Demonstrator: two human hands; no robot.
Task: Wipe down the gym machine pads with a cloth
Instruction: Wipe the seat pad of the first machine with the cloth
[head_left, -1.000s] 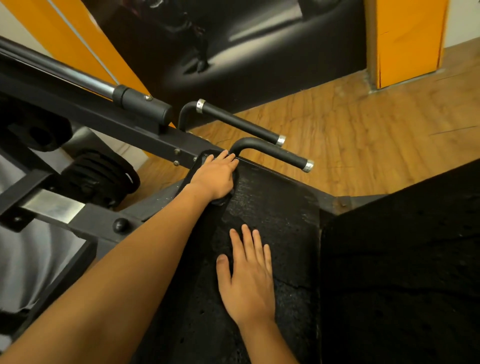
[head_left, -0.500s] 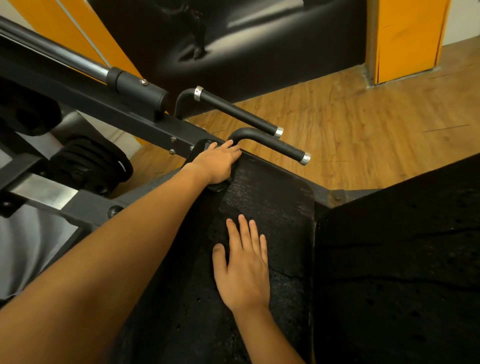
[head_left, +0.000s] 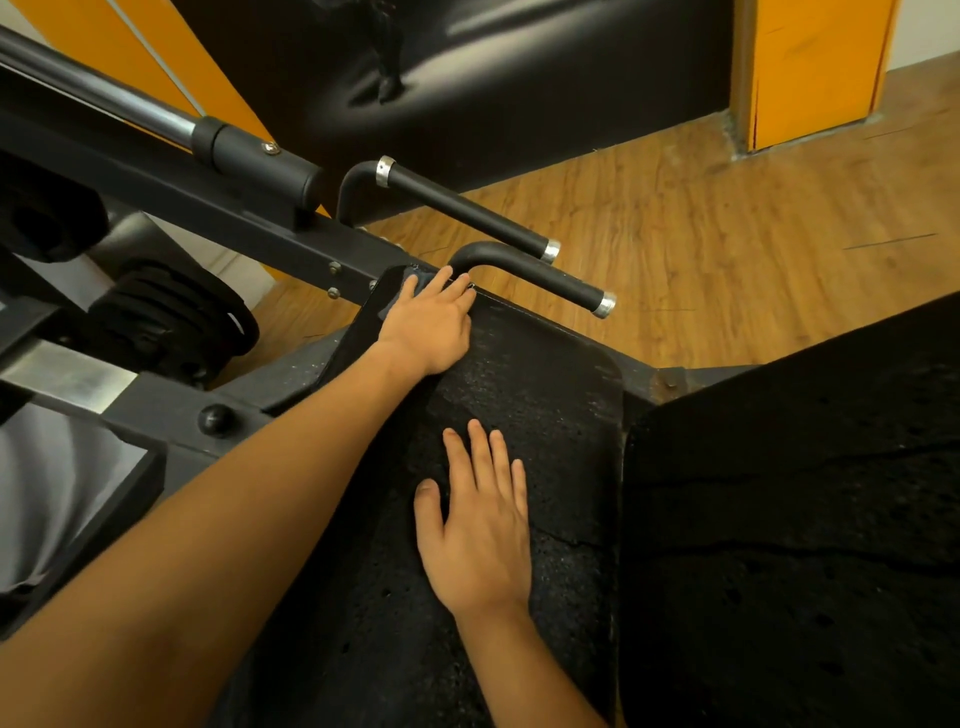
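A worn, cracked black pad (head_left: 540, 395) of the gym machine fills the middle. My left hand (head_left: 428, 325) lies with straight fingers at the pad's far left corner, pressing a dark cloth (head_left: 420, 276) that peeks out beyond the fingertips; most of the cloth is hidden under the palm. My right hand (head_left: 478, 525) rests flat on the pad's middle, fingers spread and holding nothing. A second black pad (head_left: 789, 519) lies to the right.
Two black handle bars with silver end caps (head_left: 540, 278) (head_left: 467, 208) stick out just beyond the pad's far edge. The black steel frame (head_left: 249, 228) and weight plates (head_left: 171, 317) stand on the left. Wooden floor (head_left: 727, 234) lies beyond.
My left hand has slid the cloth a little farther up into the pad's far corner, near the handle bar. My right hand stays flat in the same place on the pad.
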